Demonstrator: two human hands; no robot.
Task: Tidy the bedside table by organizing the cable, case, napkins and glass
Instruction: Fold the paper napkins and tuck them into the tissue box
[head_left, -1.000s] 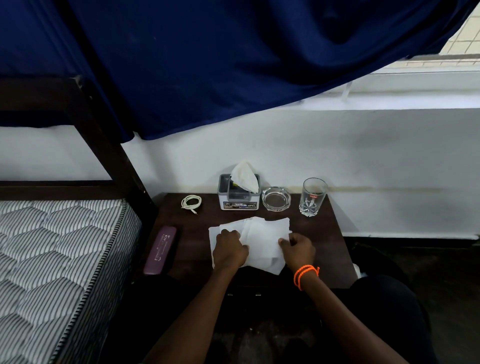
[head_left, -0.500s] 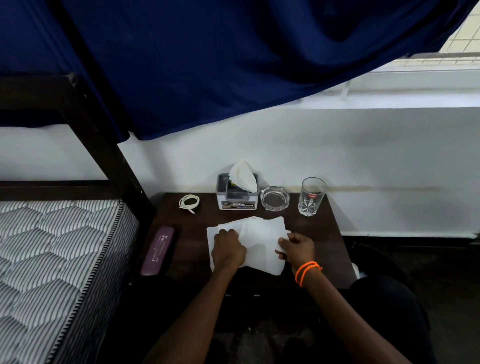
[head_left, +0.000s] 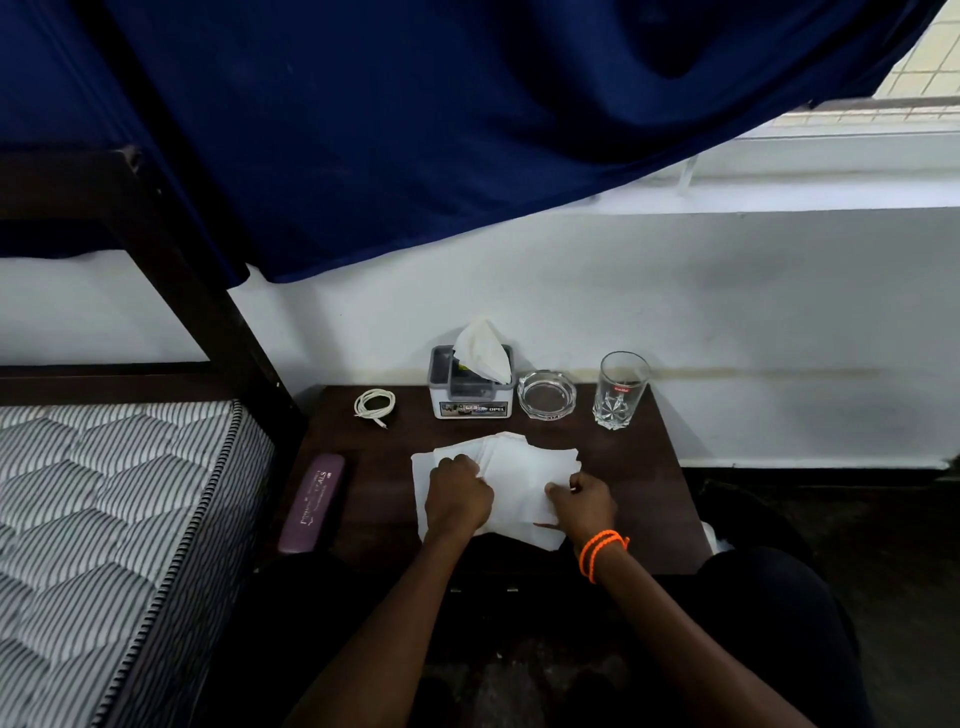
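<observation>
A loose pile of white napkins (head_left: 519, 467) lies on the dark bedside table (head_left: 639, 467). My left hand (head_left: 457, 493) grips the pile's left side with curled fingers. My right hand (head_left: 584, 501), with an orange band at the wrist, pinches the pile's right edge. A coiled white cable (head_left: 374, 404) lies at the back left. The purple case (head_left: 311, 501) sits along the table's left edge. An empty glass (head_left: 621, 389) stands at the back right.
A tissue box (head_left: 470, 387) with a tissue sticking up and a glass ashtray (head_left: 546, 393) stand at the back against the white wall. A striped mattress (head_left: 104, 519) lies left of the table. A blue curtain (head_left: 415, 130) hangs above.
Both hands have drawn the napkins slightly closer together; my right hand moved a little left and inward on the pile. Cable, case and glass have not moved.
</observation>
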